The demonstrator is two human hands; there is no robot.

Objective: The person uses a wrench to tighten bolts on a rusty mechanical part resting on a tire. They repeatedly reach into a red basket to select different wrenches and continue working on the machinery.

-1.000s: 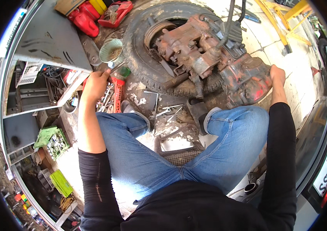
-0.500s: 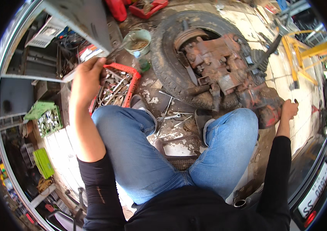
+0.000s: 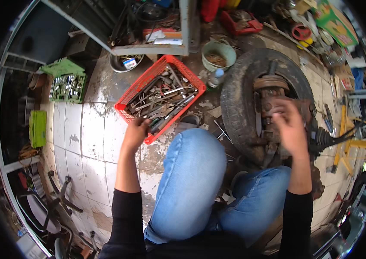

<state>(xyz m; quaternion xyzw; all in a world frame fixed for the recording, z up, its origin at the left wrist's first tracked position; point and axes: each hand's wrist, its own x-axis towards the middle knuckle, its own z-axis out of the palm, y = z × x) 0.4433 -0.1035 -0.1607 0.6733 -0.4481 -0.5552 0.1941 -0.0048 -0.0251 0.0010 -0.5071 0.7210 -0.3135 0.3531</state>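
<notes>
Tyre [image 3: 237, 99] lies flat on the floor, well to the right; lower edge hard to make out behind the legs. Rusty metal assembly [image 3: 309, 110] sits on it — middle covered by the right forearm and hand, near end partly hidden by the right knee [image 3: 258, 190]. Red basket [image 3: 189, 73] is on the floor left of the tyre, full of loose tools; heaped, so the lower ones can't be seen. Right hand [image 3: 290, 125]: over the assembly, blurred, fingers part bent; can't tell if it touches or holds anything. Left hand [image 3: 136, 134]: at the basket's near corner, fingers curled, tips hard to see — can't tell whether it grips the rim, a tool or nothing. Metal rod tool [image 3: 222, 131] on the floor by the tyre, partly hidden by the left knee [image 3: 193, 164].
</notes>
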